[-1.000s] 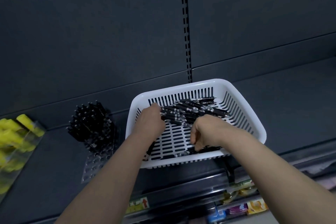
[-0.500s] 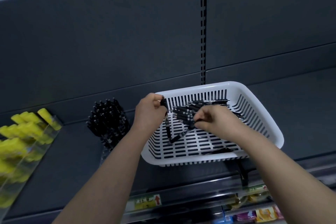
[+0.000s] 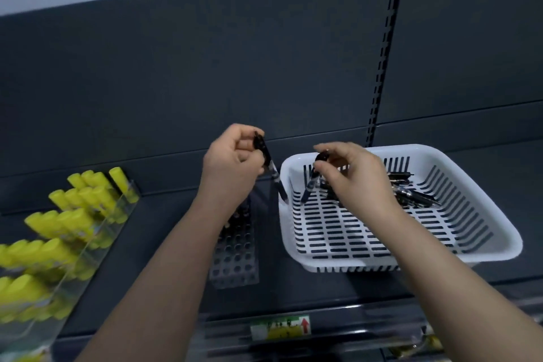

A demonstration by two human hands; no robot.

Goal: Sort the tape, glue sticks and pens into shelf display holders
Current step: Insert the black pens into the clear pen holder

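My left hand (image 3: 232, 167) grips a black pen (image 3: 271, 173) by its cap end, tip slanting down, just left of the white slotted basket (image 3: 440, 256). My right hand (image 3: 358, 176) pinches a second black pen (image 3: 311, 182) over the basket's left corner, tip pointing down into it. Several more black pens (image 3: 411, 191) lie in the basket's far side. A clear pen holder with round holes (image 3: 235, 253) stands on the shelf below my left forearm, its upper part hidden by the arm.
Yellow glue sticks (image 3: 67, 220) fill a clear tiered display holder (image 3: 73, 270) at the left. The dark shelf (image 3: 323, 291) has a back panel with a slotted upright (image 3: 382, 67). A price label (image 3: 280, 328) sits on the shelf's front edge.
Both hands lifted out of the basket, each with a pen, and moved left and up. The view has swung so the basket now lies to the right.
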